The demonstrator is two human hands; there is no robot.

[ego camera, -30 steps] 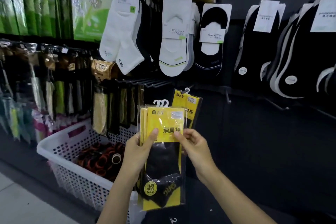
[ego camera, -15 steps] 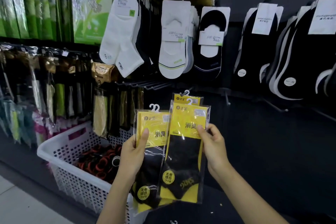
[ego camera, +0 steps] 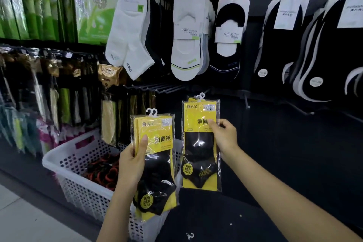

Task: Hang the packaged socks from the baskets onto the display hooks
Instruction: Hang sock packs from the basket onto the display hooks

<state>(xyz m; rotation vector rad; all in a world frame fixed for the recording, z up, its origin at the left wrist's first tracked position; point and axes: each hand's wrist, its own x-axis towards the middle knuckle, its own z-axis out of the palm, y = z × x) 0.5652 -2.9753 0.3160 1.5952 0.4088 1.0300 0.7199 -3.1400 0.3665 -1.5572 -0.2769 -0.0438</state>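
I'm at the hanging step: my right hand (ego camera: 224,137) has its grip pinched on one sock pack (ego camera: 200,143), clear sleeve, yellow card, black socks, white hanger, held at 3 o'clock of the stack (ego camera: 155,163) my left hand (ego camera: 133,161) clamps by the basket (ego camera: 64,155). Next, I judge, that hanger must thread onto the display hook (ego camera: 246,100) at 1 o'clock.
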